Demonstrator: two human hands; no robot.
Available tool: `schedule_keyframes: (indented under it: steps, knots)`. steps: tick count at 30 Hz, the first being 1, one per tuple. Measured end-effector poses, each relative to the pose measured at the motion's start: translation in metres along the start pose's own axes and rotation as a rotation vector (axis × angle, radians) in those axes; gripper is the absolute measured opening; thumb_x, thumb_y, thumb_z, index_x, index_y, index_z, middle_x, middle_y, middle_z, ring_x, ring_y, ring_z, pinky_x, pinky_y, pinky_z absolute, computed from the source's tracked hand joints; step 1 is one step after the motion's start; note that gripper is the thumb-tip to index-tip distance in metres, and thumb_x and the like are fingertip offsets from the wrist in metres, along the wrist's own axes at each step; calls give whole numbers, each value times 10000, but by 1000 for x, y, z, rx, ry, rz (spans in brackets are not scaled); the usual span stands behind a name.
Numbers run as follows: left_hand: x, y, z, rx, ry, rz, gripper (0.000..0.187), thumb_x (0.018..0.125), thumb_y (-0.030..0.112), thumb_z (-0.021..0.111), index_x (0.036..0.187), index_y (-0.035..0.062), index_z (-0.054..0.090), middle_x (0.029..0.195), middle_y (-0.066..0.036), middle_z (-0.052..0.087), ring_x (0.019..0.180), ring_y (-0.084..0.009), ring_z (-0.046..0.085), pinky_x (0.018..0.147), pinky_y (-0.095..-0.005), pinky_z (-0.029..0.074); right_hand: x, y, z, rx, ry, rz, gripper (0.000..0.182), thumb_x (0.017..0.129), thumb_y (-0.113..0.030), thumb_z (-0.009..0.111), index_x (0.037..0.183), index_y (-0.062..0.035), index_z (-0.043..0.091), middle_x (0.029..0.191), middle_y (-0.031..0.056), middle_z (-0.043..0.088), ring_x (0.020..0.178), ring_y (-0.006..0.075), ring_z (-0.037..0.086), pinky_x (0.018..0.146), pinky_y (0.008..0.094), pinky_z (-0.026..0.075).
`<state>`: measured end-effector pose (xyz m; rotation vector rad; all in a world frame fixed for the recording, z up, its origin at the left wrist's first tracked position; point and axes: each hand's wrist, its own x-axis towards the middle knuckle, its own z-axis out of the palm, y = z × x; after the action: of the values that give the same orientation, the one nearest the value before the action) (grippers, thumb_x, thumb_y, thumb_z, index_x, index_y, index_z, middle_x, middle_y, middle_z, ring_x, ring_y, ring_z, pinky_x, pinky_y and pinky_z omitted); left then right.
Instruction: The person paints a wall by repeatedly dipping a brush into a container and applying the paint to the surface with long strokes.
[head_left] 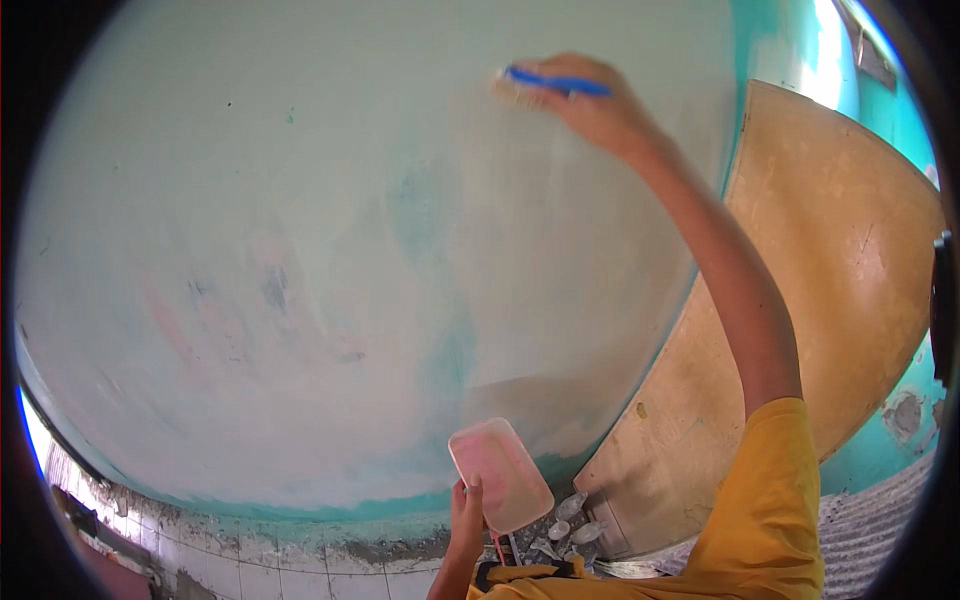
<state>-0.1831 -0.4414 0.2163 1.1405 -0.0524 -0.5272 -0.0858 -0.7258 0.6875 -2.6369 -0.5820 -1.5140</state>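
My right hand (575, 90) is raised high against the wall (300, 180), closed around a paintbrush with a blue handle (560, 82). The brush's pale end meets the wall, though the bristles are blurred. Patchy whitish paint covers most of this wall, with turquoise showing through in the middle and along the bottom. Low in front of me, my left hand (466, 515) grips a shallow rectangular plastic tub (530, 490) by its left edge. The tub is tilted toward me, and its inside looks pinkish and cream.
A large tan wooden board (800, 250) leans at the right against a turquoise wall. Several clear plastic bottles or cups (575, 525) lie on the floor by its lower corner. White tiles (300, 580) run below the painted wall. Corrugated sheeting (880, 520) lies at the lower right.
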Motion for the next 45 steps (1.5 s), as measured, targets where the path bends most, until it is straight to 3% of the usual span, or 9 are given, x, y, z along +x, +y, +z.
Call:
schedule_keyframes:
  steps: [6, 10, 16, 20, 25, 31, 37, 41, 45]
  knots:
    - [-6, 3, -2, 30, 41, -44, 794, 931, 609, 600, 1361, -31, 411, 1148, -136, 590, 953, -196, 672, 670, -307, 580, -48, 5, 20, -461, 98, -350, 392, 813, -51, 608, 1185, -157, 671, 872, 68, 599, 832, 269, 611, 719, 409, 517]
    - [-7, 4, -1, -9, 28, -14, 792, 949, 587, 586, 1380, -43, 372, 1184, -169, 567, 963, -222, 675, 693, -331, 596, -148, -24, 59, -244, -264, -198, 329, 818, -85, 639, 1139, -145, 681, 922, 59, 633, 853, 274, 623, 725, 411, 525]
    - [-5, -2, 0, 0, 40, -23, 811, 952, 582, 584, 1397, -54, 350, 1196, -184, 558, 975, -231, 672, 696, -344, 596, -109, 5, 29, -180, -378, -100, 246, 912, -239, 663, 1141, -163, 712, 964, 81, 701, 908, 300, 646, 781, 408, 529]
    - [-2, -7, 1, 27, 22, -38, 825, 940, 595, 593, 1396, -53, 363, 1193, -172, 562, 969, -217, 664, 688, -314, 573, -26, 44, -11, -158, 89, -157, 276, 919, -260, 669, 1164, -144, 722, 1042, 92, 734, 956, 303, 668, 813, 376, 532]
    - [1, -16, -1, 15, 13, -39, 818, 932, 607, 599, 1377, -48, 389, 1135, -143, 590, 916, -168, 648, 683, -260, 528, -27, 28, -22, -257, 226, -215, 272, 926, -154, 622, 1185, -148, 704, 1081, 63, 728, 953, 282, 667, 821, 380, 546]
    - [-8, -5, 2, -5, 28, -29, 777, 955, 579, 579, 1361, -56, 389, 1064, -113, 602, 916, -141, 647, 640, -284, 531, -172, -4, 43, -219, -383, -75, 381, 874, -91, 626, 1238, -196, 658, 1103, 44, 689, 962, 284, 652, 778, 426, 548]
    - [-6, -10, -1, 15, 51, -66, 805, 947, 589, 585, 1391, -48, 373, 1177, -159, 576, 958, -196, 648, 671, -311, 551, -125, 14, 15, -154, -495, 45, 276, 895, -196, 664, 1163, -139, 700, 942, 87, 725, 873, 302, 665, 784, 416, 546]
    - [-1, -17, -2, 29, 47, -66, 815, 940, 592, 595, 1401, -42, 371, 1190, -153, 569, 969, -193, 638, 683, -304, 546, -42, 59, -9, -128, 125, -180, 267, 923, -272, 675, 1139, -120, 714, 924, 110, 720, 835, 325, 660, 740, 423, 520]
    - [-2, -16, 0, 3, 12, -67, 816, 937, 592, 601, 1402, -39, 373, 1179, -144, 568, 980, -182, 625, 713, -298, 540, -25, 25, -31, -252, 254, -123, 236, 951, -217, 624, 1154, -131, 707, 906, 100, 719, 818, 312, 655, 741, 412, 523]
